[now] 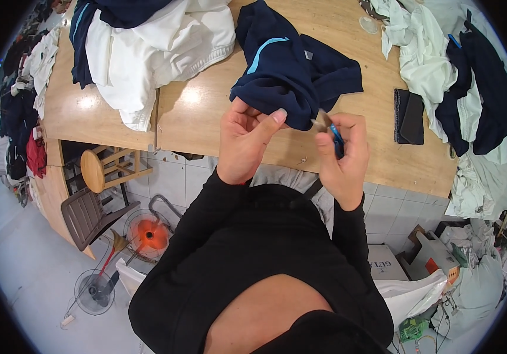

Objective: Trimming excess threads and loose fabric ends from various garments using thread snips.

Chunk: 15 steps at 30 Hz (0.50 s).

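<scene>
A navy blue garment with a light blue stripe lies partly on the wooden table, its near edge lifted toward me. My left hand pinches that edge between thumb and fingers. In my right hand is a small pair of thread snips with a blue handle. Their blades are blurred and point at the garment's edge, close to its right corner. Whether the blades touch the cloth I cannot tell.
White garments are heaped at the table's far left. More white and navy clothes hang over its right side, next to a dark wallet-like case. Below left are a wooden stool, a brown chair and an orange fan.
</scene>
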{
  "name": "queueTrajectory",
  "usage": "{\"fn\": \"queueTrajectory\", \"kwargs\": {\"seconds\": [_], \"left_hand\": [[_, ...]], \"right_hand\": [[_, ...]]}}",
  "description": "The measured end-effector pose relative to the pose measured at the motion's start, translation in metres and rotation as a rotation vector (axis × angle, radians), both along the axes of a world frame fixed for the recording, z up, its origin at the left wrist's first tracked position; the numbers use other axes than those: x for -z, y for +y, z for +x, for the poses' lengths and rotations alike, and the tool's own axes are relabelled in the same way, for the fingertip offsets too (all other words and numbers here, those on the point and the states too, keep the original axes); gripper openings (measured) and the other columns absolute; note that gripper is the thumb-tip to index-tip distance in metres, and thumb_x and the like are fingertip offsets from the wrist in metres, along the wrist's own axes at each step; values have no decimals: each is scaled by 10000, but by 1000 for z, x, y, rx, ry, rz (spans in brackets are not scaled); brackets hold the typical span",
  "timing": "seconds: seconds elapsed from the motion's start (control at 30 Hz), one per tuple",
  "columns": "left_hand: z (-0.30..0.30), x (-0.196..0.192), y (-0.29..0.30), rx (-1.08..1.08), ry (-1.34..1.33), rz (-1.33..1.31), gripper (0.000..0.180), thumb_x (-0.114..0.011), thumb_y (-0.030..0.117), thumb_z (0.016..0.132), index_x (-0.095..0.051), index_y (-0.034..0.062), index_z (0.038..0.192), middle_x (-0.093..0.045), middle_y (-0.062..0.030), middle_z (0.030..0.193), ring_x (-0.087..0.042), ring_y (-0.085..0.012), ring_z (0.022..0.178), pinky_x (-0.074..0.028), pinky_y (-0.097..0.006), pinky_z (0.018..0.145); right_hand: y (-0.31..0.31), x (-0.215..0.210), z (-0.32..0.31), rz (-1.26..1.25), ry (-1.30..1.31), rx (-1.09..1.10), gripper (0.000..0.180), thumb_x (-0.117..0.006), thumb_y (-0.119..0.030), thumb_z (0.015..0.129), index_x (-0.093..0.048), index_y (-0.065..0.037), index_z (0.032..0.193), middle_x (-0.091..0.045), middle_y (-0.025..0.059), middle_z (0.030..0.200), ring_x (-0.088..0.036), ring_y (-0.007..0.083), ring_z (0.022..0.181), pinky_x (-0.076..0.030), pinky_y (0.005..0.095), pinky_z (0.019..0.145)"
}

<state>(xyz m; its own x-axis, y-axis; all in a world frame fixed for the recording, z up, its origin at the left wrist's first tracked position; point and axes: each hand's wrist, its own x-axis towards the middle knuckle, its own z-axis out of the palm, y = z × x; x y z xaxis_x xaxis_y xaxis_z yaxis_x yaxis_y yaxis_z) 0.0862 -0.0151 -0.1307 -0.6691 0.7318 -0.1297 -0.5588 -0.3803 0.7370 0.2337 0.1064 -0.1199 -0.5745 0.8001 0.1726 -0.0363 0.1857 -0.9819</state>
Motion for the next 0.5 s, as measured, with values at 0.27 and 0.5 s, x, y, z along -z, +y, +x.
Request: {"fn": "queueTrajectory", "kwargs": {"seconds": [0.27, 0.5], "left_hand": [[0, -4, -5, 27, 144, -98, 307, -773, -58, 990, -681, -36, 1282, -759, -82, 1191, -715, -132, 1102, -557, -289, 979], [-1, -5, -6, 58, 210, -106, 258, -773, -72, 983, -702, -38, 1229, -762, -79, 1166, -717, -129, 1090, -557, -285, 976]], "right_hand": [[2, -15, 0, 270, -222, -97, 363, -965, -219, 874, -711, 3, 1007, -732, 83, 823, -689, 152, 691, -544, 279, 634], [4, -13, 1, 273, -222, -98, 354, -957, -218, 883, -707, 6, 997, -733, 94, 816, -684, 161, 674, -540, 276, 629]]}}
